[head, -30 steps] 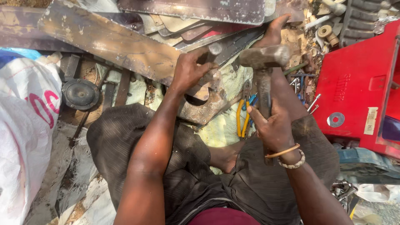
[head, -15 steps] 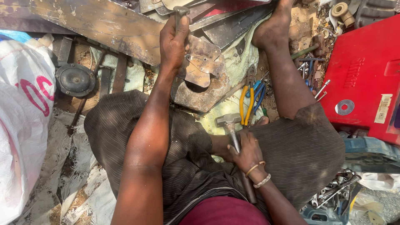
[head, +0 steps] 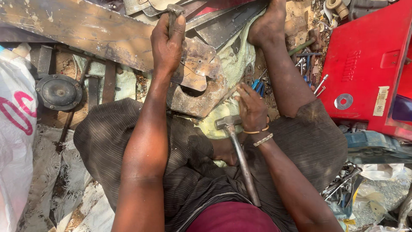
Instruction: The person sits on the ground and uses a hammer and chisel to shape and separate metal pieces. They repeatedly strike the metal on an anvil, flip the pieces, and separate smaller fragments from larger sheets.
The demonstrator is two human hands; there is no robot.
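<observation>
Left hand: the left hand [head: 168, 45] was stretched far forward, fingers curled tight round a dark metal rod, likely a chisel or punch [head: 172, 17], whose top end stuck up just above the knuckles.
Chisel's lower end: hidden behind the palm, so I could not tell exactly where its tip met the metal.
Under the left fingers: a rusty bent sheet-metal piece [head: 199, 73] lay directly beneath the fist, with a rounded cut-out on the wrist side of the fingers.
Beyond the left fingers: a long rusted flat steel bar [head: 81, 28] ran away to the left of the knuckles, touching or overlapping the sheet piece.
Right hand: the right hand [head: 252, 109] rested low by the lap, fingers loosely bent and slightly spread, not wrapped round anything that could be seen; bangles sat on the wrist.
Hammer: a steel hammer [head: 234, 141] lay with its head just beside the right thumb and its handle running back toward the body along the lap; whether the palm touched it could not be told.
Ahead of the right fingertips: blue-handled pliers [head: 257, 85] lay near, partly hidden.
Far right of the hand: a red metal panel [head: 365, 64], well apart.
Far left: a round black disc-shaped part [head: 59, 92] on the ground.
</observation>
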